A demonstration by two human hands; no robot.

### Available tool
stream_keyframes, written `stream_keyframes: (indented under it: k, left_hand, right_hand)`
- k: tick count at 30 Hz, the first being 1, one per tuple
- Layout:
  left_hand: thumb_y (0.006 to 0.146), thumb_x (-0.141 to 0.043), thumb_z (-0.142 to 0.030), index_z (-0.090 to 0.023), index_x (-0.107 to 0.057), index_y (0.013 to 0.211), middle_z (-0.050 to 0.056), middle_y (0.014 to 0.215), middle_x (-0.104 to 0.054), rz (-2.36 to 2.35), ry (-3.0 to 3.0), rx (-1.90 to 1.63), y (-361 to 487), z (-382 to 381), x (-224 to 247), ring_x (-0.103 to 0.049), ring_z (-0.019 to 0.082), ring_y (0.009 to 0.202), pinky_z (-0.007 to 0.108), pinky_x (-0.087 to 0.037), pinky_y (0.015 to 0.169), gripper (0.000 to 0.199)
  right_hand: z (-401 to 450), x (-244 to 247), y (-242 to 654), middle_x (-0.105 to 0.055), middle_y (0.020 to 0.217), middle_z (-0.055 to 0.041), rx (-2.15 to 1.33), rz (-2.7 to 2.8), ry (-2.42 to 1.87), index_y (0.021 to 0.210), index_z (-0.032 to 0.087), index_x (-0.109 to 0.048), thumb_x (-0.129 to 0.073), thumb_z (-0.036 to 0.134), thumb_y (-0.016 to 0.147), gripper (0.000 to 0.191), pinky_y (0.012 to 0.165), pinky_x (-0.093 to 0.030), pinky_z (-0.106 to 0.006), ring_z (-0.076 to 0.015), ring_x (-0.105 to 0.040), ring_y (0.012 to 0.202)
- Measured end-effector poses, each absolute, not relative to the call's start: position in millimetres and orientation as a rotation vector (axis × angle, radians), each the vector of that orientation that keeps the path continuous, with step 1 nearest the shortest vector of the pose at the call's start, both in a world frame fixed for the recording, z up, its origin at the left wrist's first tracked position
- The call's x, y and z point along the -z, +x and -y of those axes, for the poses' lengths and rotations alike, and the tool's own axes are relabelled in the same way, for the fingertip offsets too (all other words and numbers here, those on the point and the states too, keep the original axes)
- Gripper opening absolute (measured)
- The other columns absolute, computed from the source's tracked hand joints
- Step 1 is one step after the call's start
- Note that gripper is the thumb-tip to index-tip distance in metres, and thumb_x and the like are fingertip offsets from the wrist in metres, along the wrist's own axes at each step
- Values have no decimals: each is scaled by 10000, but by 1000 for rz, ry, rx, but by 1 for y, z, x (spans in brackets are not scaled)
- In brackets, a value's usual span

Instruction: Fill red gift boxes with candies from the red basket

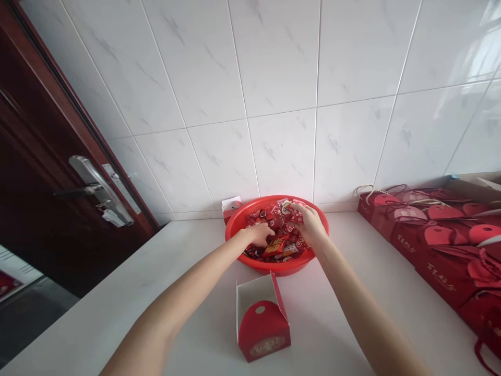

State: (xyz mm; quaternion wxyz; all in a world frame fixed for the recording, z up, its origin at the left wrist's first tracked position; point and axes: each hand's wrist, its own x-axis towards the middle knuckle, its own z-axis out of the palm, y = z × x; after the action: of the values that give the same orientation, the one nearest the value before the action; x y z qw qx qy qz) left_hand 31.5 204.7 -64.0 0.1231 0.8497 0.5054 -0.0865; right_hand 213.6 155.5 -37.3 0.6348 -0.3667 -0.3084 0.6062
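In the basket (282, 268), my right hand (312, 224) is pinching a red packet (296, 214), ideally lightly; my left hand (260, 234) is touching wrapped sweets (276, 245), its grip I can't tell

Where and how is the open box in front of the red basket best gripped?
Probably by the lower side walls of the box, coming from left and right with fingers on opposite walls. It sits upright with its top open, and the rounded flap looks thin, so pulling there may bend it.
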Motion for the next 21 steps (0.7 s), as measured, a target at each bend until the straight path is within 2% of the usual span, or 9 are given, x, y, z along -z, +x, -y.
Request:
stream_keyframes:
  k: [7, 11, 14, 21]
  left_hand:
    - [672, -645, -183, -202, -748, 880, 107, 1073, -624, -1513, 2500, 313, 30, -199, 62, -625, 286, 905, 352, -490, 746, 233]
    - [707, -671, -265, -237, -754, 1054, 103, 1099, -602, -1489, 2482, 285, 29, -197, 60, -623, 310, 952, 354, -486, 759, 358]
    - [725, -664, -302, -229, -757, 1080, 108, 1068, -615, -1460, 2452, 250, 30, -197, 61, -630, 329, 956, 360, -482, 779, 374]
    - [624, -708, -224, -244, -709, 1196, 81, 1194, -681, -1389, 2308, 69, 29, -202, 64, -628, 313, 1073, 324, -477, 887, 572]
  right_hand:
    - [-161, 41, 218, -722, 865, -15, -1356, 718, -833, 744, 213, -677, -750, 286, 599, 178, 583, -577, -282, -217, -679, 864]
    - [-165, 45, 220, -725, 868, -16, -1342, 702, -843, 742, 216, -673, -750, 299, 589, 191, 578, -573, -281, -224, -680, 872]
    - [-165, 45, 220, -719, 862, -23, -1343, 705, -844, 725, 214, -678, -752, 296, 591, 174, 573, -574, -270, -228, -674, 898]
    - [-165, 47, 221, -723, 848, -24, -1329, 719, -856, 728, 219, -682, -738, 298, 622, 144, 584, -577, -273, -223, -685, 875]
